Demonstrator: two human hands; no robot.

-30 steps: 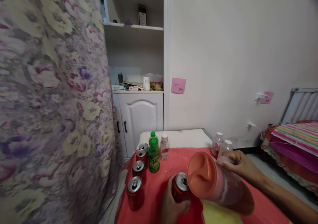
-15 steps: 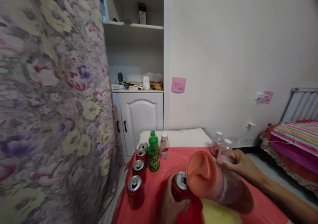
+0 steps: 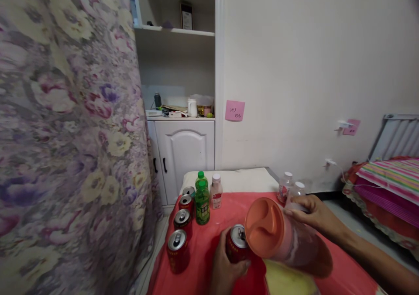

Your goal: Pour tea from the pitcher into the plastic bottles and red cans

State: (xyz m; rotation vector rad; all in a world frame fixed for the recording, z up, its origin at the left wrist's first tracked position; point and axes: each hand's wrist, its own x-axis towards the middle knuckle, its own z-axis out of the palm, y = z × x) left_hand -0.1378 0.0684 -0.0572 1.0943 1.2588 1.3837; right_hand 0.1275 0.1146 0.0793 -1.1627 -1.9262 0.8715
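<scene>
My left hand [image 3: 225, 266] is wrapped round a red drink can [image 3: 238, 246] with an opened silver top. By its handle my right hand [image 3: 309, 212] grips a pitcher [image 3: 299, 249], translucent with an orange lid. The pitcher lies tilted far over to the left, its lid edge right at the can's opening. Whether liquid is flowing cannot be made out. Beneath the pitcher a yellow surface [image 3: 288, 279] shows, beside a shiny red one [image 3: 253, 282]; both are partly hidden.
Several opened cans [image 3: 178, 251] form a row on the left of the red-covered table [image 3: 196, 282]. Two green bottles [image 3: 202, 205] and a white-capped bottle [image 3: 216, 192] stand beside them. Two clear bottles [image 3: 285, 186] are behind my right hand. A floral curtain [image 3: 75, 133] hangs left.
Both hands, the can and the tilted pitcher keep almost the same positions. The whole view has shifted very slightly.
</scene>
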